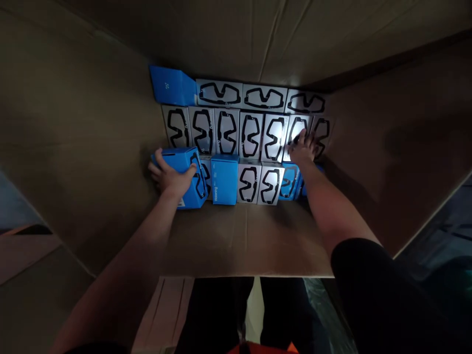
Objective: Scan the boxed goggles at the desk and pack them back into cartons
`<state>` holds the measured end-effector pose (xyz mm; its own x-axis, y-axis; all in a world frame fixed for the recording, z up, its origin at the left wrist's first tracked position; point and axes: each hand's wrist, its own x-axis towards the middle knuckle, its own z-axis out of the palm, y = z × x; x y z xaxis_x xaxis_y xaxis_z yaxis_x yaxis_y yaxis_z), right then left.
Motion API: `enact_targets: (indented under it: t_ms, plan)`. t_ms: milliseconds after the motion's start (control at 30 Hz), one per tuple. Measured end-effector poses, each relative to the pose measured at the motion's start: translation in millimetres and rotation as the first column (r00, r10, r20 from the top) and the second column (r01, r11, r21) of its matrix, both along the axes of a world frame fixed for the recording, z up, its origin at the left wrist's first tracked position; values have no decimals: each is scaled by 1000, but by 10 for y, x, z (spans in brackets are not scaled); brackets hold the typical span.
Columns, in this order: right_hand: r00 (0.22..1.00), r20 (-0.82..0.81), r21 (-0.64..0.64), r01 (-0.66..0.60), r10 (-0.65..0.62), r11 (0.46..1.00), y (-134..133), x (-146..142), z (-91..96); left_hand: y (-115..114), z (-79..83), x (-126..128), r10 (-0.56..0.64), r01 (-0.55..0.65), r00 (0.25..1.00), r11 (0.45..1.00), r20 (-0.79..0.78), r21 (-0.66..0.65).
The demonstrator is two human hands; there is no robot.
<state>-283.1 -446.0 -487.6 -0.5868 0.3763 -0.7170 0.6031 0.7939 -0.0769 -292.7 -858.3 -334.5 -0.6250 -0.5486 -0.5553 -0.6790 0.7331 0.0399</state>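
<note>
Deep inside a large cardboard carton, my left hand grips a blue box with a black goggle-frame picture on its side. That box is tilted at the left end of the front row. My right hand reaches to the right side, fingers spread on a white box with the same black picture. Beside that hand, another white box stands against the carton's right wall. Next to the held box, a blue box shows white lettering.
Cardboard walls surround the boxes on all sides. Along the back lie white boxes and a blue box at the left corner. Several white boxes form the middle row. Blue boxes sit at the front right.
</note>
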Motion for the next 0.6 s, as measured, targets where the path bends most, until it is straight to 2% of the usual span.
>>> enact_targets:
  t_ms: [100, 167, 200, 267, 333, 400, 467, 533, 600]
  plan:
    - [994, -8, -43, -106, 106, 993, -21, -94, 296, 37, 29, -14, 5, -4, 999, 1000, 36, -13]
    - [995, -62, -143, -80, 72, 986, -308, -47, 579, 68, 57, -37, 10, -8, 998, 1000, 69, -27]
    - [997, -73, -217, -37, 21, 975, -541, 26, 730, 79, 69, -49, 10, -8, 997, 1000, 78, -30]
    - [998, -35, -412, 39, -59, 910, -1130, 243, 1006, 83, 83, -63, 4, -1, 997, 999, 77, -40]
    - [993, 77, -493, 117, -91, 862, -1770, 481, 1201, 68, 83, -62, -4, 7, 997, 999, 73, -52]
    - [982, 160, -463, 168, -104, 870, -2320, 658, 1289, 45, 73, -44, -14, 18, 998, 998, 68, -55]
    - [972, 199, -385, 197, -127, 902, -2685, 751, 1292, 33, 61, -19, -27, 30, 998, 998, 61, -51]
    - [972, 204, -329, 184, -120, 926, -2850, 783, 1261, 38, 53, 3, -40, 42, 998, 998, 55, -44]
    - [978, 201, -325, 126, -62, 937, -2848, 783, 1245, 44, 60, 4, -46, 48, 998, 998, 52, -37]
